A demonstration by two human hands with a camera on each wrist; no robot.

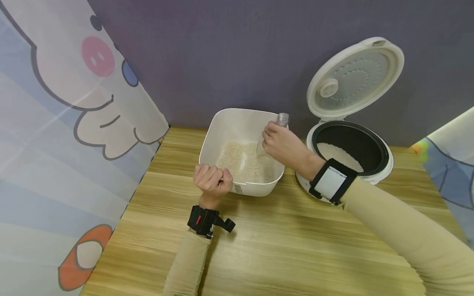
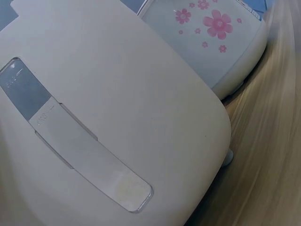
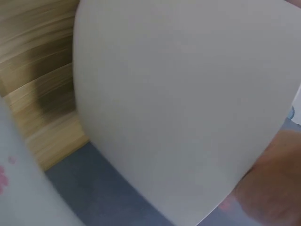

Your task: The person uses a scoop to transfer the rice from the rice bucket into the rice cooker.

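A white rice bin point(image 1: 224, 129) stands on the table with loose rice point(image 1: 240, 164) over its bottom. My left hand point(image 1: 212, 179) grips its front left rim, fingers curled over the edge. Inside the bin's right side, my right hand point(image 1: 281, 144) holds a clear scoop point(image 1: 283, 118) by the handle; the scoop's bowl is partly hidden behind the fingers, low over the rice. The left wrist view shows the bin's outer wall point(image 2: 141, 94) with a long window strip point(image 2: 89, 155). Another outer side of the bin point(image 3: 188, 94) fills the right wrist view, beside part of my right hand point(image 3: 273, 188).
Right of the bin is a white rice cooker point(image 1: 386, 166), its lid point(image 1: 355, 78) raised and rice point(image 1: 338, 155) in its dark inner pot. Pink flowers mark its side point(image 2: 202, 42). A grey wall point(image 1: 222, 53) rises behind; a cartoon-printed sheet point(image 1: 55, 164) borders the wooden table point(image 1: 281, 250).
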